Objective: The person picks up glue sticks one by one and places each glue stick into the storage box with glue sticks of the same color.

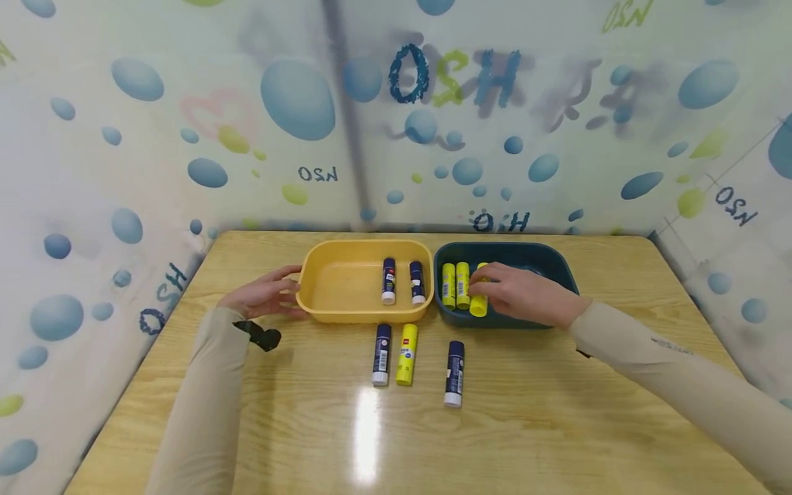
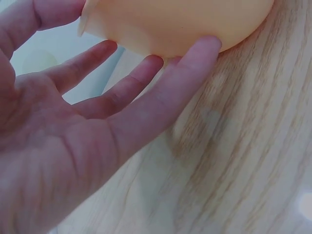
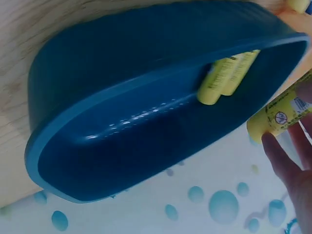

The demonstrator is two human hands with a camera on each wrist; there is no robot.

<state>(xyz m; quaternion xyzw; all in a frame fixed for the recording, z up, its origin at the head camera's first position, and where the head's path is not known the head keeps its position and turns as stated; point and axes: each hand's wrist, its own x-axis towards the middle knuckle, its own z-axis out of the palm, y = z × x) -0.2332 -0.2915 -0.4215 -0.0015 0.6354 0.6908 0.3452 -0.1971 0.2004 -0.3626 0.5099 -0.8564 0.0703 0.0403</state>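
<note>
My right hand (image 1: 522, 292) grips a yellow glue stick (image 3: 280, 117) over the dark blue bin (image 3: 112, 53), with the fingers around its upper part in the head view. Two more yellow glue sticks (image 1: 462, 285) stand side by side against that bin's left end. On the left, my left hand (image 1: 269, 292) rests its fairly straight fingertips against the outer wall of the yellow bin (image 1: 365, 317). Inside the yellow bin, toward its right end, are two navy glue sticks (image 1: 388, 280) with white ends.
In front of the bins, a navy glue stick (image 1: 381, 354) and a yellow glue stick (image 1: 406, 354) lie close together on the wooden table (image 1: 544, 426). Another navy glue stick (image 1: 454, 373) lies to their right. A patterned wall covering (image 1: 371, 172) rises behind the table.
</note>
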